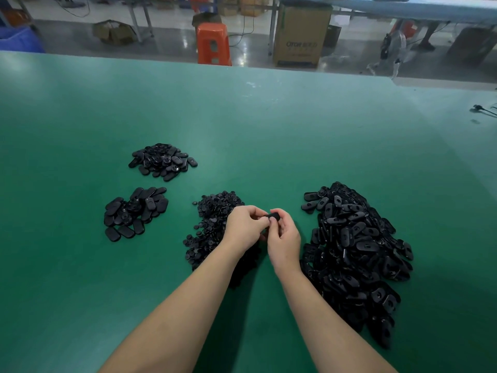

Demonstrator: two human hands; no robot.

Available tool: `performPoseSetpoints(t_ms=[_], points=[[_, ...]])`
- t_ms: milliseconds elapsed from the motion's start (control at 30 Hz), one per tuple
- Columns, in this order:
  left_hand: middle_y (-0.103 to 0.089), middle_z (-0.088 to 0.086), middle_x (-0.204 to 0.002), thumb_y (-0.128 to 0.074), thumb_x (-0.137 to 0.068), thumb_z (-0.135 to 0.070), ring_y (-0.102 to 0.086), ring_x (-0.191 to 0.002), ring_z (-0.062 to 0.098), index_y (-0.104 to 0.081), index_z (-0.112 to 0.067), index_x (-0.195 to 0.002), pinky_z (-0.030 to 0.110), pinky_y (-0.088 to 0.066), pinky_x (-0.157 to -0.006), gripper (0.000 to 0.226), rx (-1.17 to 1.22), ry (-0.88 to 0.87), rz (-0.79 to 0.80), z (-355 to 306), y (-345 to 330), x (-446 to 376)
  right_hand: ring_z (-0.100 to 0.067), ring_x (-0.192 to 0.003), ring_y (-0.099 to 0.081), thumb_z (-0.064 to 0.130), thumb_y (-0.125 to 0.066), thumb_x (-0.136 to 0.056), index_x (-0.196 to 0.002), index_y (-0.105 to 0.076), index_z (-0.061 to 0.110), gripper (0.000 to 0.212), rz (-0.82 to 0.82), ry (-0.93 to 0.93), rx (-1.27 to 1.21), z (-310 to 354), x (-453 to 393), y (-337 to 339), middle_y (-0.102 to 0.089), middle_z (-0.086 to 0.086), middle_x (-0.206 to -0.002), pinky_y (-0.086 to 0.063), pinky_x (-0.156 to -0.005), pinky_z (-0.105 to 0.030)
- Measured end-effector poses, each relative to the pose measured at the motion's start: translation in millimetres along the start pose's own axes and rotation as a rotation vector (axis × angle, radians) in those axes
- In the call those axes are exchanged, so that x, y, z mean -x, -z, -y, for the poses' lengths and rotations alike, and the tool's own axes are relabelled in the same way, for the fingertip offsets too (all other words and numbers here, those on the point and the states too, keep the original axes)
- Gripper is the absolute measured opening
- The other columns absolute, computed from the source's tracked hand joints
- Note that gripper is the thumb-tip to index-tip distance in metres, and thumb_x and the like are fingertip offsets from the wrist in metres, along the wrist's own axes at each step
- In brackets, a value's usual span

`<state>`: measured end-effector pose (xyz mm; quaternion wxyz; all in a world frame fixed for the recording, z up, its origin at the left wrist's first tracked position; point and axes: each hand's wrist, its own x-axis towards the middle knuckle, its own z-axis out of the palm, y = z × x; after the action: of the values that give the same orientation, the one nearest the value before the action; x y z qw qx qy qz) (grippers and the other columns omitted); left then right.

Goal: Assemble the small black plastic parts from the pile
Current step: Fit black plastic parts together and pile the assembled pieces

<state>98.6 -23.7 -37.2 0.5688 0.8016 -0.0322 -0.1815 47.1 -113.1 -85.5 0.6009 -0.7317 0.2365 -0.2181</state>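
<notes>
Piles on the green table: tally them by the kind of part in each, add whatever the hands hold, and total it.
Piles of oval parts: 3, far left, near left, large right
Piles of small round parts: 1
Parts held between the left hand and right hand: 1 visible black part
Total: 4 piles and 1 held part

Single head-worn wide-angle view, looking forward and steeply down across a green surface (242,125). Close over both forearms, which rise from the bottom edge to meet near frame centre. Wide enough to take in the surface's far edge, bowed by the lens, and beyond it a strip of workshop floor with an orange stool (213,44) along the top.
</notes>
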Motion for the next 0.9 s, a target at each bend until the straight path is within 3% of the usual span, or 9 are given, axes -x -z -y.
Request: performPoseSetpoints(t_ms=[167, 300, 467, 667, 767, 833, 900], points=[[-0.076, 0.004, -0.074, -0.071, -0.085, -0.010, -0.073, -0.064, 0.023, -0.075, -0.012, -0.085, 0.043, -0.063, -0.066, 0.005, -0.009, -0.015, 0.001, 1, 2, 1, -0.002, -0.094, -0.067, 0.011, -0.055, -0.099, -0.097, -0.060, 0.039, 0.028, 0.008, 0.008, 0.008, 1, 1, 1, -0.071, 0.013, -0.096, -0.055, -0.087, -0.029], [-0.076, 0.008, -0.083, -0.068, -0.090, -0.007, -0.071, -0.067, 0.023, -0.077, -0.009, -0.093, 0.032, -0.061, -0.064, 0.009, -0.062, -0.053, 0.037, -1, 7, 1, -0.011, -0.093, -0.068, 0.012, -0.056, -0.099, -0.098, -0.059, 0.033, 0.022, 0.023, 0.009, 0.000, 2, 1, 1, -0.072, 0.007, -0.095, -0.056, -0.084, -0.036], [-0.076, -0.002, -0.081, -0.068, -0.092, -0.014, -0.070, -0.063, 0.012, -0.078, -0.014, -0.092, 0.024, -0.057, -0.064, 0.010, -0.130, -0.097, 0.031, -1, 12, 3, -0.012, -0.093, -0.067, 0.011, -0.056, -0.099, -0.101, -0.060, 0.027, 0.017, 0.026, 0.006, 0.010, 2, 2, 0, -0.071, 0.005, -0.095, -0.056, -0.085, -0.037], [-0.070, -0.007, -0.074, -0.073, -0.089, -0.023, -0.062, -0.062, 0.010, -0.073, -0.019, -0.084, 0.026, -0.055, -0.063, 0.007, -0.276, -0.153, 0.068, -2, 19, 0, -0.001, -0.088, -0.063, 0.013, -0.049, -0.102, -0.103, -0.064, 0.028, 0.021, 0.057, 0.023, 0.062, 4, 3, 1, -0.069, 0.018, -0.091, -0.050, -0.079, -0.025], [-0.069, -0.010, -0.079, -0.072, -0.087, -0.027, -0.060, -0.072, 0.007, -0.074, -0.024, -0.084, 0.022, -0.044, -0.068, 0.005, -0.473, -0.247, -0.048, -3, 36, -2, -0.004, -0.068, -0.061, 0.017, -0.046, -0.103, -0.106, -0.063, 0.033, 0.024, 0.059, -0.038, 0.009, 6, 4, 0, -0.068, 0.017, -0.081, -0.052, -0.068, -0.029], [-0.069, -0.006, -0.086, -0.070, -0.088, -0.030, -0.063, -0.079, 0.011, -0.076, -0.025, -0.090, 0.027, -0.049, -0.074, 0.008, -0.529, -0.248, -0.196, 2, 57, -5, -0.006, -0.063, -0.060, 0.022, -0.047, -0.103, -0.108, -0.061, 0.034, 0.020, 0.068, -0.047, 0.012, 7, 5, -1, -0.068, 0.013, -0.079, -0.055, -0.065, -0.037], [-0.068, -0.003, -0.086, -0.066, -0.091, -0.030, -0.064, -0.076, 0.015, -0.075, -0.024, -0.094, 0.030, -0.052, -0.068, 0.012, -0.554, -0.185, -0.354, 13, 84, -7, -0.007, -0.063, -0.061, 0.026, -0.049, -0.103, -0.106, -0.060, 0.038, 0.017, 0.080, -0.040, 0.044, 8, 6, -1, -0.069, 0.010, -0.080, -0.056, -0.065, -0.039]])
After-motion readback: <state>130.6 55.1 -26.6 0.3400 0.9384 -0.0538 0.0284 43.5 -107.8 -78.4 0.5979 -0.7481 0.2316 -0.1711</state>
